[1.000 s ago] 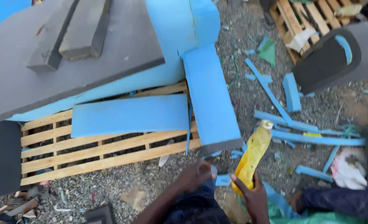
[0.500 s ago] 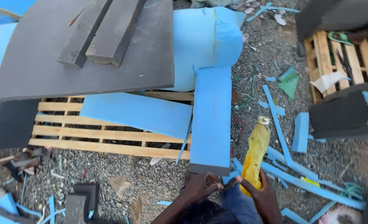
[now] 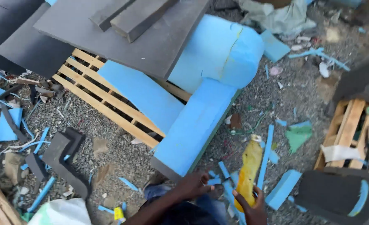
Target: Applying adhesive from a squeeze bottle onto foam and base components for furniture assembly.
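We see a gravel ground (image 3: pixel 301 83) strewn with offcuts. Largest on it is a dark grey foam sheet (image 3: pixel 151 37) lying across the upper left, with two grey foam bars (image 3: pixel 130 16) resting on top of it. Under its right edge sits a thick blue foam block (image 3: pixel 222 52), rounded at its right end. A wooden pallet (image 3: pixel 105 104) lies beneath these, its slats running diagonally, and a flat blue foam panel (image 3: pixel 143 96) rests on it. A long blue foam slab (image 3: pixel 193 127) slopes from the thick block down over the pallet's lower right edge toward us. At the right edge of the view stands a second pallet (image 3: pixel 351 129), with a dark foam cushion (image 3: pixel 338 196) in front of it. An L-shaped grey foam offcut (image 3: pixel 66 160) lies on the gravel at lower left.

Our left hand (image 3: pixel 195 185) touches the near end of the long slab, fingers curled against its lower corner. Our right hand (image 3: pixel 251 206) is wrapped around the base of a yellow plastic bottle (image 3: pixel 249 171), holding it upright just right of the slab's near end, above thin blue foam strips (image 3: pixel 268 154).
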